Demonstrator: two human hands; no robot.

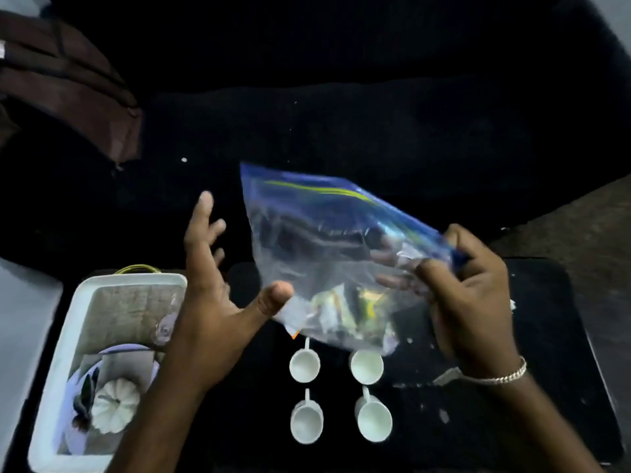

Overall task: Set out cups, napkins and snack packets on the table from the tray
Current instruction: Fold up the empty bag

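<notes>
Right hand [473, 291] pinches clear zip bag [327, 254] of snack packets [345, 310] above four cups [338, 394]. Left hand [218, 295] open, fingers spread, holding nothing, beside tray [73, 322].

Dim scene, motion blur, wide-angle edge distortion

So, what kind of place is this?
Probably a dim room in a home: four white cups stand on a black table, a white tray holds a plate, and what looks like a dark sofa lies behind.
</notes>
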